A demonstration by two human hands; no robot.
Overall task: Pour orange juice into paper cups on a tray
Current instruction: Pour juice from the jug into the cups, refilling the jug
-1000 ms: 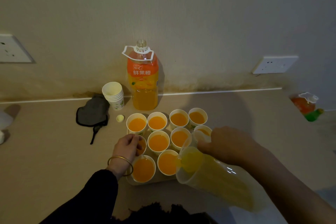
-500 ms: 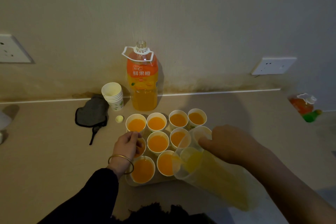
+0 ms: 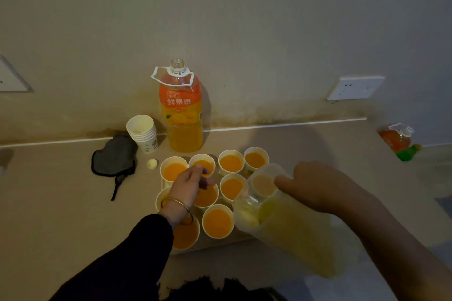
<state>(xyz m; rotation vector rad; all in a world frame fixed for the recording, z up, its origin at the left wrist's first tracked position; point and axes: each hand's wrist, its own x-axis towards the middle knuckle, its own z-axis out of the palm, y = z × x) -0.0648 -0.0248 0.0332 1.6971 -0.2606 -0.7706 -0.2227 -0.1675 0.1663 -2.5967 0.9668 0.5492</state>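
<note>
Several white paper cups stand on a pale tray [image 3: 221,245], most filled with orange juice, such as the front cup [image 3: 217,222]. My right hand [image 3: 318,187] grips a clear plastic pitcher [image 3: 283,225] that holds yellow-orange juice. The pitcher is tilted, with its mouth over the right-hand cup of the middle row [image 3: 263,184], which looks pale through the plastic. My left hand [image 3: 187,186], a gold bangle on its wrist, hovers over the left and middle cups with loosely curled fingers and nothing in it. It hides parts of those cups.
A large uncapped orange juice bottle [image 3: 181,115] stands at the wall behind the tray. Left of it are a stack of empty paper cups [image 3: 143,133], a yellow cap [image 3: 152,164] and a dark grey pouch [image 3: 113,154]. Another bottle [image 3: 396,139] lies far right.
The pitcher has swung away from the front cup, back and right to the middle-row right cup. My left hand has left the left middle cup and moved back and right over the cups.
</note>
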